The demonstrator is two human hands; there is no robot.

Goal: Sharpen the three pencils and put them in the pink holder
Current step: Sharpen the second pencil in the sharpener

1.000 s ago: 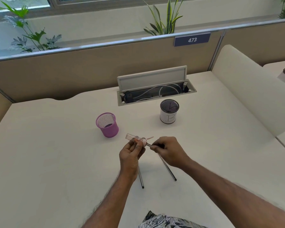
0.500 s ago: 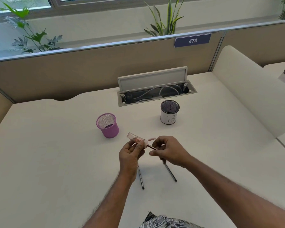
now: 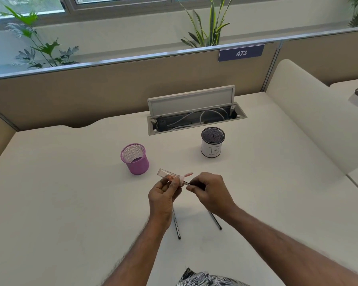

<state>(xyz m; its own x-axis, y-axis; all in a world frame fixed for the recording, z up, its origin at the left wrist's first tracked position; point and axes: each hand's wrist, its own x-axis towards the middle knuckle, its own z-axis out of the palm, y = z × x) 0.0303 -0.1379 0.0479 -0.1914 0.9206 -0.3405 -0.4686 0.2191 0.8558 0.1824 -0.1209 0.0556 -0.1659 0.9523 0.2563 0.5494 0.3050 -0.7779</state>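
Observation:
My left hand [image 3: 163,195] grips a clear plastic sharpener [image 3: 170,174] with a pink end, held above the desk. My right hand [image 3: 210,193] pinches a dark pencil [image 3: 187,183] whose tip sits in the sharpener's pink end; most of this pencil is hidden by the fingers. Two more dark pencils lie on the desk below my hands, one [image 3: 176,226] under my left wrist, the other [image 3: 215,220] under my right wrist. The pink mesh holder [image 3: 135,158] stands upright, left of and beyond the sharpener, with nothing visible inside.
A black mesh cup wrapped in white paper marked "B" [image 3: 212,145] stands to the right of the pink holder. Behind it an open cable tray [image 3: 194,118] with white cables is set into the desk [image 3: 70,203]. A partition wall runs along the back and right.
My right hand has turned a little on the pencil at the sharpener. The sharpener and my left hand stay almost in place.

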